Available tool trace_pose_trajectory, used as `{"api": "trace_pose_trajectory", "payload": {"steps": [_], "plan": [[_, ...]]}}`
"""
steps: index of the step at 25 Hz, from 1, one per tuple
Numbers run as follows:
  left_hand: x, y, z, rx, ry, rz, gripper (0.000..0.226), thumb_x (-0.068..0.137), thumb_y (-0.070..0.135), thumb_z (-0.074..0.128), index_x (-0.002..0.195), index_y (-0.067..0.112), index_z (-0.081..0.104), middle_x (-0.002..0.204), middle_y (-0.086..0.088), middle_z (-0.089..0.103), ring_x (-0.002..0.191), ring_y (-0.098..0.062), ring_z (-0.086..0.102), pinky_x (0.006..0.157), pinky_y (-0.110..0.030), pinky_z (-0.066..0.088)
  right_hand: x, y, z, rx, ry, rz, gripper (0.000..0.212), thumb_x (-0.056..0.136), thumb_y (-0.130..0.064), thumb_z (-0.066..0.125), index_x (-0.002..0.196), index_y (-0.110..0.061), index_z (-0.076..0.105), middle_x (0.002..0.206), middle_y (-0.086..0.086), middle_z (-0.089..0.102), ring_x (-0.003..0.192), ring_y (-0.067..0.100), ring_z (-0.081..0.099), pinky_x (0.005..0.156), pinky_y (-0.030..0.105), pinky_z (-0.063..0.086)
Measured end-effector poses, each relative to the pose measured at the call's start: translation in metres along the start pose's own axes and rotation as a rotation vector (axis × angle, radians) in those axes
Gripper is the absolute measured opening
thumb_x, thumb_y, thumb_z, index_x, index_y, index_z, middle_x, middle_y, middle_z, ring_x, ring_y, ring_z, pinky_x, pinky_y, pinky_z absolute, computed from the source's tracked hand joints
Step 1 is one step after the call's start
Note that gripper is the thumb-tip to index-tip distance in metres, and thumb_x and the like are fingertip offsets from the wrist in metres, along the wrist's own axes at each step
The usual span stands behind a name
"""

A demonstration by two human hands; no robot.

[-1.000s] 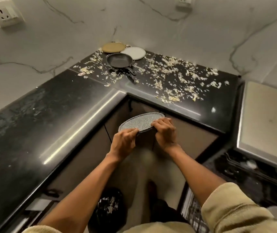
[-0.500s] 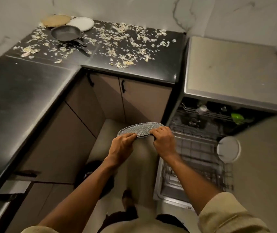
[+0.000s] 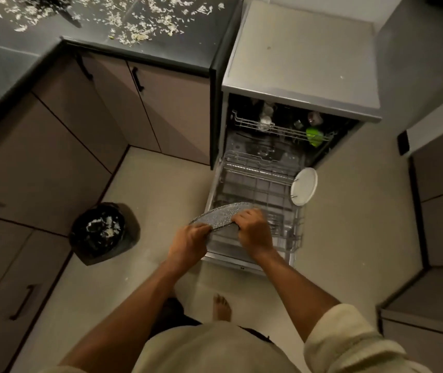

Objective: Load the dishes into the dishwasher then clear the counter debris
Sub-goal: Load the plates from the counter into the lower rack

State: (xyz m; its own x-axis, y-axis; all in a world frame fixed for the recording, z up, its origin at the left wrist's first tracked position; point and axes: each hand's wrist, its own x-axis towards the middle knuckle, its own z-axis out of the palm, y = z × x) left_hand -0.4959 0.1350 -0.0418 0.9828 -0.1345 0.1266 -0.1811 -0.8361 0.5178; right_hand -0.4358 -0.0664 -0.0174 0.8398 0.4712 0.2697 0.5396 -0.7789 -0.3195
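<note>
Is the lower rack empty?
No, a white plate already stands at the right side of the lower rack.

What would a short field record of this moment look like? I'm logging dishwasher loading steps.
held item: speckled grey plate, tilted
left hand: grips the plate's near edge
right hand: grips the plate's near edge
dishwasher: open, lower rack pulled out
already loaded: white plate standing at the rack's right side
upper rack: green item
counter: scattered scraps
floor: black bin
</note>
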Motion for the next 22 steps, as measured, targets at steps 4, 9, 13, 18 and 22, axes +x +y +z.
{"api": "trace_pose_trajectory", "payload": {"steps": [4,9,13,18,22], "plan": [[-0.028,0.061,0.031,0.016,-0.028,-0.098,0.012,0.088,0.013,0.062,0.089,0.02,0.072,0.083,0.002,0.07,0.067,-0.026,0.066,0.052,-0.039,0.053,-0.053,0.027,-0.031,0.016,0.0,-0.027,0.021,0.067,0.006,0.081,0.077,-0.011,0.073,0.075,0.004,0.07,0.072,0.025,0.064,0.074,0.035,0.053],[-0.046,0.112,0.042,0.051,-0.027,-0.14,0.015,0.084,0.007,0.061,0.088,0.018,0.072,0.084,0.001,0.07,0.072,-0.028,0.067,0.054,-0.038,0.053,-0.083,0.045,-0.053,0.011,0.022,-0.072,0.028,0.062,0.008,0.084,0.078,-0.013,0.073,0.076,0.002,0.071,0.075,0.023,0.065,0.077,0.038,0.055],[-0.063,0.148,0.049,0.094,-0.007,-0.208,0.014,0.082,0.009,0.054,0.086,0.016,0.065,0.085,0.001,0.067,0.079,-0.027,0.064,0.061,-0.038,0.052,-0.102,0.053,-0.074,0.031,0.052,-0.159,0.018,0.069,0.0,0.083,0.077,-0.012,0.072,0.073,0.002,0.069,0.071,0.022,0.063,0.074,0.033,0.05],[-0.093,0.21,0.071,0.07,0.087,-0.181,0.009,0.08,0.008,0.056,0.077,0.015,0.059,0.077,0.0,0.063,0.073,-0.028,0.061,0.057,-0.035,0.048,-0.153,0.076,-0.109,0.05,0.056,-0.194,0.022,0.084,-0.015,0.052,0.074,-0.01,0.072,0.07,0.002,0.067,0.069,0.023,0.059,0.073,0.032,0.04],[-0.098,0.261,0.104,0.04,0.077,-0.186,0.009,0.083,0.009,0.056,0.082,0.016,0.062,0.081,0.001,0.066,0.074,-0.026,0.062,0.061,-0.037,0.051,-0.187,0.116,-0.136,-0.003,0.045,-0.201,0.016,0.073,0.002,0.061,0.075,-0.01,0.072,0.069,0.003,0.065,0.07,0.025,0.059,0.073,0.034,0.043]]}}
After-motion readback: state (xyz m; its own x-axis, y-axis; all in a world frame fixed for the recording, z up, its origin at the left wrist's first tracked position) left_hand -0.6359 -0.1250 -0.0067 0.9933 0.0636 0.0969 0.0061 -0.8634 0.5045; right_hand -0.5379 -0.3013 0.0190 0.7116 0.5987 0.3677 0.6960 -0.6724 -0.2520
